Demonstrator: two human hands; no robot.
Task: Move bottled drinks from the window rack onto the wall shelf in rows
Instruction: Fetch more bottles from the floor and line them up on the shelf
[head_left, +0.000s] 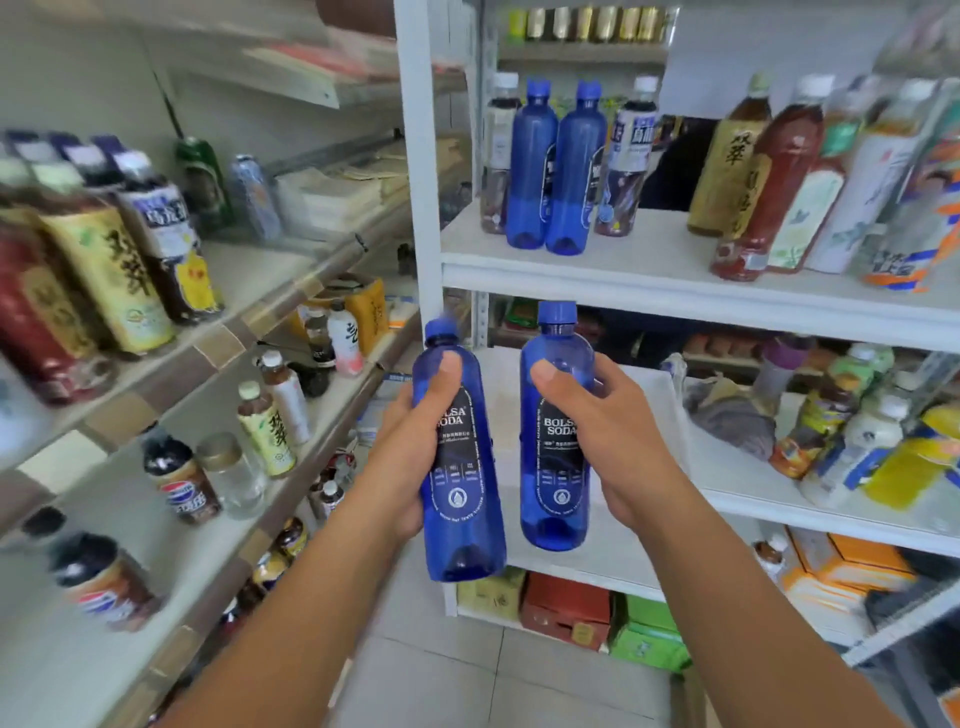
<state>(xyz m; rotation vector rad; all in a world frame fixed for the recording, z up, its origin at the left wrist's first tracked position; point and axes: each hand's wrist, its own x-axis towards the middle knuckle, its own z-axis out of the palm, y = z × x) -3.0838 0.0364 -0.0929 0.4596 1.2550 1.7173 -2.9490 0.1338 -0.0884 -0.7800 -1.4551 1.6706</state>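
The left blue soda bottle (462, 519) is held in the air in the left hand (410, 441), its fingers (447, 370) wrapped round the upper body with the thumb lying on the shoulder above the dark label. It tilts slightly, cap toward the rack post. Just beside it, without touching, the right blue soda bottle (556, 519) is held upright in the right hand (608, 431), thumb on the front above the label and the other fingers curled behind. Both bottles hang in front of the middle level of a white rack (649, 275). On the level above stand two matching blue bottles (553, 171) side by side, flanked by a clear white-capped bottle (498, 156) and a dark-labelled one (628, 156). Further right on that level stands a group of tea bottles (769, 171). To the left run tiled shelves (249, 291) carrying more drinks, among them a yellow-labelled bottle (114, 275) and cola bottles (182, 478) lower down. Cartons (566, 608) sit on the rack's bottom level, above the tiled floor (441, 675).
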